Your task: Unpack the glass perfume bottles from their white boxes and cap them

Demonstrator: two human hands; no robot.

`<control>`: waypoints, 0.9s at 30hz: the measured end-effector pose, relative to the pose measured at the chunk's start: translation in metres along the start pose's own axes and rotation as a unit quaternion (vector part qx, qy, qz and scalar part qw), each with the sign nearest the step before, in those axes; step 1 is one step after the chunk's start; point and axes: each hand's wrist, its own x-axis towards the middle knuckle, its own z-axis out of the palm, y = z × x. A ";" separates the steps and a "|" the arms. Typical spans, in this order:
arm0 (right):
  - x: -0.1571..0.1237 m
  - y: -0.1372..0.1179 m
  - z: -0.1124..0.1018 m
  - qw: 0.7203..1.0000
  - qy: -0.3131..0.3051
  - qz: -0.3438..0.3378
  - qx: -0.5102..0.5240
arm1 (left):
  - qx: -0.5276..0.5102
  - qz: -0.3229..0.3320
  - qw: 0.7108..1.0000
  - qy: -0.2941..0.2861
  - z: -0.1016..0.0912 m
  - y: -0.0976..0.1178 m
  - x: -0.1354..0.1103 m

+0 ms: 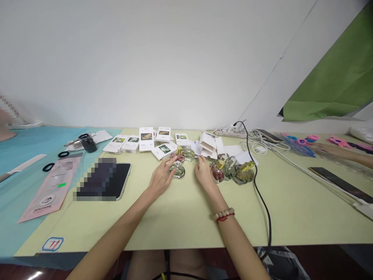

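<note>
My left hand lies with its fingers stretched out and apart, touching or right beside a clear round glass bottle with green bits inside. Just behind it stands a gold-capped bottle with reddish contents, close to another greenish bottle. My right hand rests on the table with fingers extended forward, next to a bottle of red petals; its far fingers are partly hidden. To its right sit a greenish bottle and a gold-capped bottle with yellowish contents.
Several white printed boxes line the back, with opened white cartons beside them. A black cable crosses the table at right. A tablet, a pink packet and a knife lie left. Another person's arm reaches in.
</note>
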 end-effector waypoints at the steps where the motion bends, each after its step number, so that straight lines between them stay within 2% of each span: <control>1: 0.000 0.000 -0.001 1.000 -0.006 0.001 -0.008 | 0.001 0.012 1.000 0.006 0.000 0.000 0.000; 5: 0.001 -0.001 -0.007 0.999 -0.011 0.019 -0.030 | 0.010 0.039 0.999 0.009 0.001 -0.001 0.000; 20: 0.001 -0.002 -0.006 0.999 0.001 0.035 -0.037 | 0.004 0.051 0.998 -0.020 0.002 -0.002 0.000; 27: 0.003 -0.001 -0.009 1.000 0.009 0.022 0.002 | -0.005 0.056 0.998 -0.014 0.001 0.000 -0.001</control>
